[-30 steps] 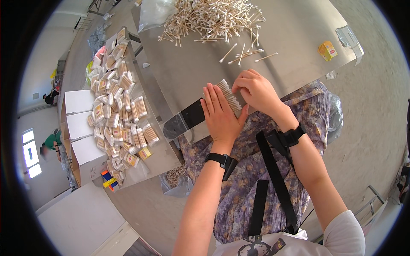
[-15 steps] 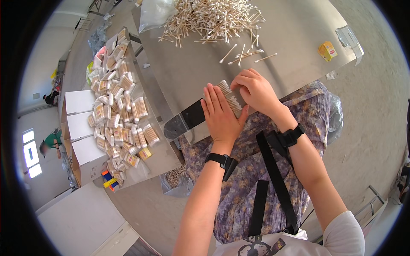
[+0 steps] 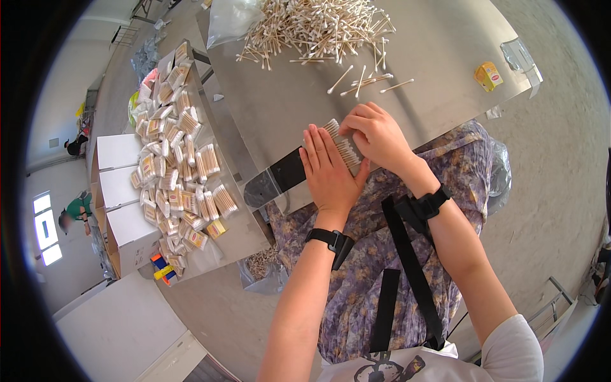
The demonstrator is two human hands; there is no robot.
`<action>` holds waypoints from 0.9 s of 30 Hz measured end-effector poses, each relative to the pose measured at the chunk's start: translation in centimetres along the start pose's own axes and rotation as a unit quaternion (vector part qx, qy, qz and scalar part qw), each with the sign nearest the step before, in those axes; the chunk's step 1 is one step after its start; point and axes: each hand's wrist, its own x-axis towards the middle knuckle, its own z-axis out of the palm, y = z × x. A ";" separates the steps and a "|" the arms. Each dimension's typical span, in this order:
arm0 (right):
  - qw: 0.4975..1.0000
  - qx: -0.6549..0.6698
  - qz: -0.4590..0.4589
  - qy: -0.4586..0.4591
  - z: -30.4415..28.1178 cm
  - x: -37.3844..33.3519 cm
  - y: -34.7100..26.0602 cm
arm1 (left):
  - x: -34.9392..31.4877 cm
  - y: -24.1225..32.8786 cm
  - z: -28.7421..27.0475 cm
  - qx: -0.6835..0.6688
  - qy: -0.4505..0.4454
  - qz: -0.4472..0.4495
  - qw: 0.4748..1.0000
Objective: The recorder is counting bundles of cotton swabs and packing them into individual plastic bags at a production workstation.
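A tight row of cotton swabs [image 3: 344, 148] lies at the near edge of the metal table [image 3: 439, 70]. My left hand [image 3: 328, 172] rests flat over the row, fingers stretched out and thumb at its near end. Bent fingers of my right hand [image 3: 375, 137] touch the swabs' right-hand tips; whether a swab is pinched in them is hidden. A dark flat strip [image 3: 280, 179] sticks out to the left from beneath my left hand. Several loose swabs [image 3: 361, 81] lie farther off, in front of a large heap of cotton swabs [image 3: 318, 28].
On a lower table to the left, many packed swab bundles [image 3: 181, 165] are piled beside a white carton [image 3: 124, 184]. A yellow packet [image 3: 487, 76] sits at the far right. A clear plastic bag [image 3: 232, 22] lies by the heap. A person in green [image 3: 77, 210] is in the left background.
My right hand has shifted slightly left, its fingers now against the swab tips. My left hand stays in place over the row.
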 end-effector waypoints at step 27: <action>0.973 -0.118 0.021 0.196 -0.5 1.0 0.8 | -2.2 -1.2 -2.2 -0.085 -0.080 0.039 0.992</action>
